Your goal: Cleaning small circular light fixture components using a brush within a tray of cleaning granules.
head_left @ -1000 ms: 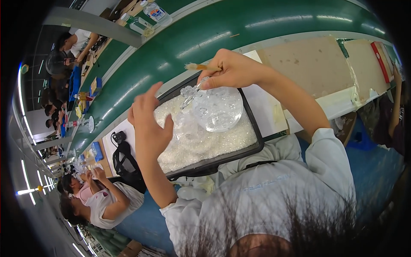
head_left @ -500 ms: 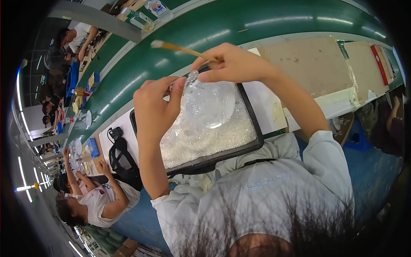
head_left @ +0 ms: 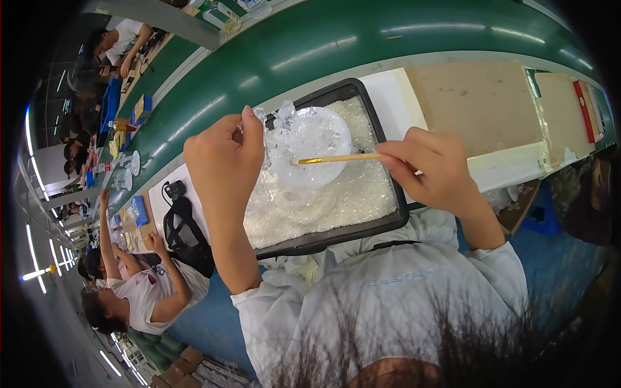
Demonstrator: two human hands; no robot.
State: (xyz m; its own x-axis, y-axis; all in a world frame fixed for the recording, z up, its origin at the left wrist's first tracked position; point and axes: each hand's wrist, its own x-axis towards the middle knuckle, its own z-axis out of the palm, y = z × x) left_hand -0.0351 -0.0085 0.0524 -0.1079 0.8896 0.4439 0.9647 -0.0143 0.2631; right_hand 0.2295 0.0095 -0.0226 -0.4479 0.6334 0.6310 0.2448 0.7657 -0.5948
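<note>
Item 1: clear piece (head_left: 323, 132), in the 12 o'clock half of the tray (head_left: 362, 230), over the granules (head_left: 336, 210). Round, disc-like body, glassy and thin-looking; knobbly, crystal-like lumps stand out at its 10 o'clock edge. Whether it rests on the granules or is held just above them cannot be told.

Item 2: left hand (head_left: 226, 149), at 9 o'clock of the piece. Thumb and forefinger pinch at the lumpy edge; the exact spot gripped is hidden. This hold probably steadies the piece and leaves its face uncovered.

Item 3: right hand (head_left: 430, 168), at 3 o'clock. Thumb and fingertips pinch the far end of the brush (head_left: 349, 157), likely to keep the knuckles clear of the work.

Item 4: brush. Slim pale handle, wood-like; gold-coloured collar, small tip towards 9 o'clock, above the disc. Contact cannot be told.

Item 5: tray. Black, rounded corners, raised rim, presumably to contain loose fill.

Item 6: granules. White, fine, glittering, heaped unevenly; they would make a soft, yielding bed.

Item 7: surroundings. Glossy green desk (head_left: 291, 81) at 12 o'clock; white sheet (head_left: 391, 103) at 1; flat, stained tan board (head_left: 479, 107) at 2; black strap (head_left: 182, 223) at 8.
</note>
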